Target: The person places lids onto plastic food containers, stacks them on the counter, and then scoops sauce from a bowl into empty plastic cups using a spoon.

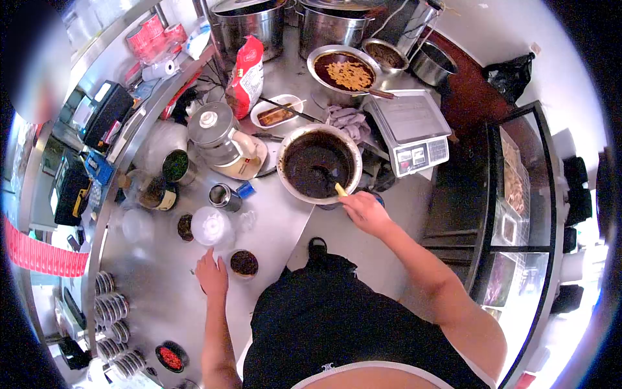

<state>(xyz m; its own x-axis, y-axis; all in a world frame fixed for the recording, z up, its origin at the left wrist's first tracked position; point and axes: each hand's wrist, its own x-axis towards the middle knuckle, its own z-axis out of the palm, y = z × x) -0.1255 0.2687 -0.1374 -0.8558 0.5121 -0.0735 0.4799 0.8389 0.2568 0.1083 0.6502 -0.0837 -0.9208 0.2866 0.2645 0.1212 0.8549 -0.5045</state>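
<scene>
My right hand (365, 211) grips the yellow handle of a spoon (332, 181) whose bowl sits in the dark paste of a large metal bowl (287, 178). My left hand (212, 272) rests on the steel counter (162, 292), fingers apart, touching the side of a small round cup (244, 263) filled with the same dark paste. A clear lidded container (210, 227) stands just behind that hand.
A blender (223, 139), small jars (175, 166), a red bag (246, 74), a weighing scale (411, 129), a bowl with noodles in sauce (343, 71) and big pots (249, 23) crowd the counter. Stacked small lids (110, 305) lie at the left. A glass display case (512, 207) stands right.
</scene>
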